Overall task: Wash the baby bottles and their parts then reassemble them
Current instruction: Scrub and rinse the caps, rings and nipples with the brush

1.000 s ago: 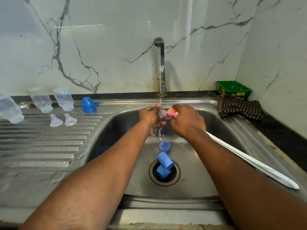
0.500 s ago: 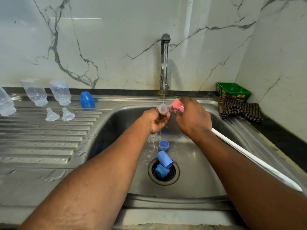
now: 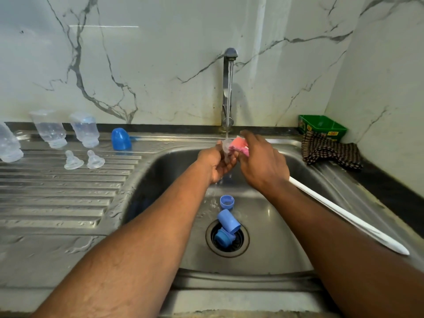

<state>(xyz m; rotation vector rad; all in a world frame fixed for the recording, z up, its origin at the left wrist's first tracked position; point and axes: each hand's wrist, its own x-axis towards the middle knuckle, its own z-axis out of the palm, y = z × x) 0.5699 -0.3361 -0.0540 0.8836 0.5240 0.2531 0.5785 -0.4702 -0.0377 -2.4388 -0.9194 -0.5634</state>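
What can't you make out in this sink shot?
Head view:
- Clear teat: mostly wrapped by the left hand and blurred by the water.
- Brush head: partly covered by the right hand.
- Leftmost bottle: cut by the left edge.
- Green box label: too small.

This is a home kitchen, shown by the stainless steel sink point(image 3: 270, 226) set into a dark tabletop point(image 3: 390, 187) against marble-patterned walls point(image 3: 160, 65). Behind the sink a tap point(image 3: 228, 88) runs water, and to its left a ribbed draining board point(image 3: 57, 191) carries upturned clear baby bottles point(image 3: 51, 129) (with loose teats point(image 3: 73, 160) beside them). To the sink's right lie a checked cloth point(image 3: 330, 154) and a green tub point(image 3: 322, 126).
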